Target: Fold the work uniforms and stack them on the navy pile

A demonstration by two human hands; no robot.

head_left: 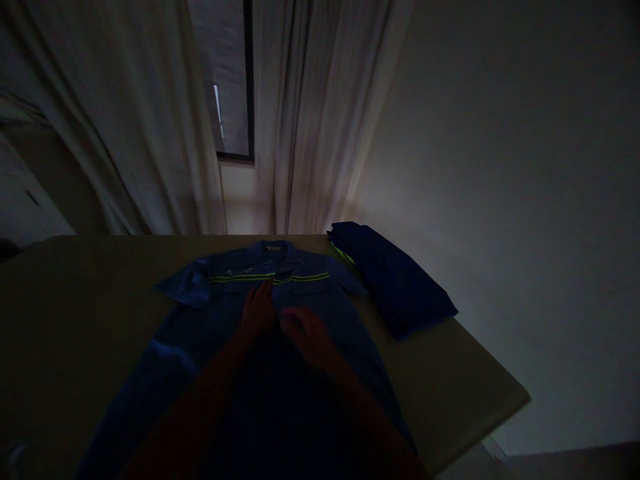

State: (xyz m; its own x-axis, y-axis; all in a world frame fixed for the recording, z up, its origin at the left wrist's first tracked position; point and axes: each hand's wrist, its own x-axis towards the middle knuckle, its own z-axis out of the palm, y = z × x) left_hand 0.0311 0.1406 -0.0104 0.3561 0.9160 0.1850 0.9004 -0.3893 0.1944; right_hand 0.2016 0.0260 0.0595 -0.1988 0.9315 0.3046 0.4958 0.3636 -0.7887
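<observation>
A blue short-sleeved work shirt [305, 291] with yellow-green stripes across the chest lies front up, its collar at the far end. My left hand [259, 308] rests flat on it, with the fingers stretched along the front opening just below the stripes. Beside it, to the right of the opening, my right hand [306, 332] is curled with thumb and fingers drawn in. Dim light and slight blur hide whatever may be between those fingertips. The lower part of the shirt is very dark and partly covered by my forearms.
A folded dark-blue garment [395, 277] with a yellow-green edge lies at the right, close to the wall [500, 200]. The olive-coloured table [450, 387] ends in a corner at the lower right. Pale curtains [320, 120] hang beyond its far edge around a window [227, 80].
</observation>
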